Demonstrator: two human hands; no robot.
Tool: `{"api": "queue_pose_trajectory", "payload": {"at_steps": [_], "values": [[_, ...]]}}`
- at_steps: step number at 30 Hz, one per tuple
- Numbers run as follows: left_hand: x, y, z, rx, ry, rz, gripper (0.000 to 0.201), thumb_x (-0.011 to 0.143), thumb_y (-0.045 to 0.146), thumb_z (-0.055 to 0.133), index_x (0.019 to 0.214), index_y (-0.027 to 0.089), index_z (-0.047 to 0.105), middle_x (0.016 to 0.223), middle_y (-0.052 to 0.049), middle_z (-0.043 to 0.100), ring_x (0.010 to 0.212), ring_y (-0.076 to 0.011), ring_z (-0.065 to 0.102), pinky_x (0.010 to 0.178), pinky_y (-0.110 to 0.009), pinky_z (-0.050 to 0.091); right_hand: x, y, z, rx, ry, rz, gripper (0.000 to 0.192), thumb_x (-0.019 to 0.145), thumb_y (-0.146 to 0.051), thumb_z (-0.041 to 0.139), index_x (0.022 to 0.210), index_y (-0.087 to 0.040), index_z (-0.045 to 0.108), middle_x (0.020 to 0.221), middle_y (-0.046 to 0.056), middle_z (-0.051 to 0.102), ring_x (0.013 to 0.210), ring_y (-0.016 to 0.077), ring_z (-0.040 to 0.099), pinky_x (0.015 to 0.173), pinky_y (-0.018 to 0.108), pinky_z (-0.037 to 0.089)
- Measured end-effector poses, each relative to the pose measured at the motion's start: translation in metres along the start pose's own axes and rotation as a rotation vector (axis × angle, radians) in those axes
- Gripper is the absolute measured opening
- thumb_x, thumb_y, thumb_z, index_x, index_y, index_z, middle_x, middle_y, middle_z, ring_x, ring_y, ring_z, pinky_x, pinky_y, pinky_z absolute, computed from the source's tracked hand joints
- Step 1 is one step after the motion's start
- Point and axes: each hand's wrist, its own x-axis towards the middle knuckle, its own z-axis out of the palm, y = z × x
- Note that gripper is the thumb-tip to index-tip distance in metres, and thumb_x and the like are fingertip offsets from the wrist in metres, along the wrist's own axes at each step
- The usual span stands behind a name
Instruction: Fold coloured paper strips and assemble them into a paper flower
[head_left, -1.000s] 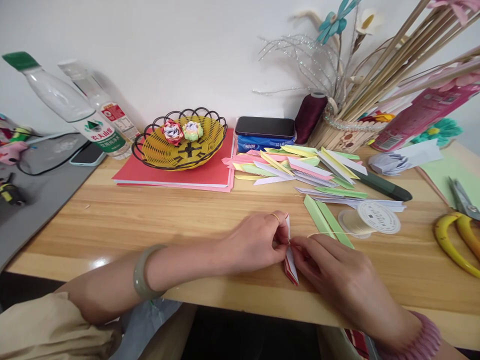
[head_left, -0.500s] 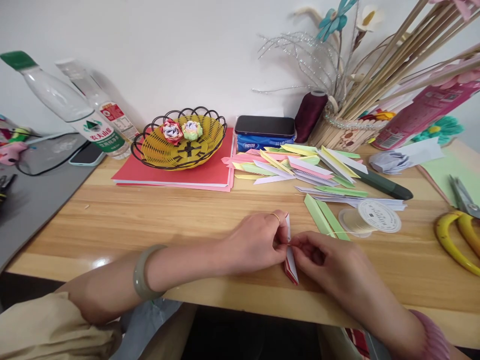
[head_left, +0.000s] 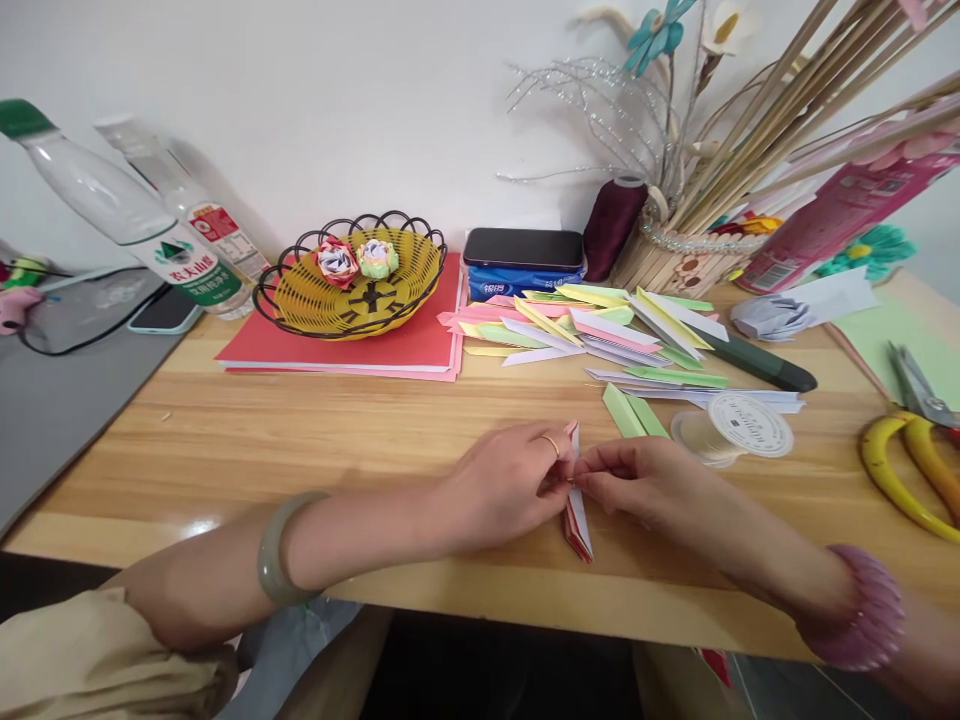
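Pinching folded paper [head_left: 578, 525] at its middle, the left hand [head_left: 517, 477] is closed.

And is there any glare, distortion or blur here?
Head view: a white glare spot on the pale wooden tabletop, left of the smooth greyish bangle; head view: the green-capped clear plastic bottle leans outward, probably wide-angle distortion; head view: small print on the round white-labelled spool is too soft to read.

Two hands [head_left: 510, 475], two phones [head_left: 523, 247], one yellow basket [head_left: 405, 275]
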Motion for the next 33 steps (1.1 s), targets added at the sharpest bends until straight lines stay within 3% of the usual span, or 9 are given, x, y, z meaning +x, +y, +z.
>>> {"api": "queue_pose_trajectory", "payload": {"at_steps": [3, 10, 15, 33], "values": [[-0.0020, -0.0008, 0.0015, 0.113, 0.056, 0.092, 0.008, 0.081, 0.019, 0.045, 0.078, 0.017, 0.053, 0.082, -0.005, 0.061, 0.079, -0.0150, 0.056, 0.071, -0.026, 0.046, 0.0029, 0.0006, -0.0026, 0.040, -0.032, 0.053, 0.023, 0.077, -0.028, 0.042, 0.058, -0.017, 0.050, 0.048, -0.007, 0.034, 0.043, 0.0067, 0.030, 0.042, 0.021, 0.023], [-0.0047, -0.0010, 0.0042, 0.341, 0.169, 0.249, 0.018, 0.083, 0.019, 0.043, 0.078, 0.014, 0.059, 0.077, -0.006, 0.062, 0.073, -0.0158, 0.054, 0.065, -0.029, 0.049, 0.0076, -0.0045, -0.0096, 0.089, -0.120, 0.178, 0.017, 0.072, -0.025, 0.048, 0.059, -0.015, 0.052, 0.051, -0.003, 0.046, 0.042, 0.0053, 0.037, 0.039, 0.020, 0.023], [-0.0042, 0.0003, 0.0072, 0.349, 0.209, 0.231, 0.019, 0.080, 0.024, 0.047, 0.072, 0.012, 0.059, 0.072, -0.008, 0.061, 0.070, -0.0162, 0.054, 0.062, -0.029, 0.049, 0.0081, -0.0044, -0.0092, 0.122, -0.128, 0.175, 0.017, 0.070, -0.022, 0.049, 0.055, -0.015, 0.051, 0.050, -0.002, 0.048, 0.043, 0.0055, 0.040, 0.040, 0.019, 0.025], [-0.0025, 0.0040, 0.0084, 0.408, 0.150, 0.206, 0.015, 0.077, 0.016, 0.044, 0.069, 0.012, 0.056, 0.069, -0.007, 0.059, 0.069, -0.0176, 0.053, 0.060, -0.030, 0.047, 0.0065, -0.0043, -0.0065, 0.070, -0.095, 0.133, 0.021, 0.073, -0.026, 0.047, 0.056, -0.015, 0.053, 0.048, -0.004, 0.045, 0.043, 0.0066, 0.040, 0.044, 0.021, 0.030]]}}
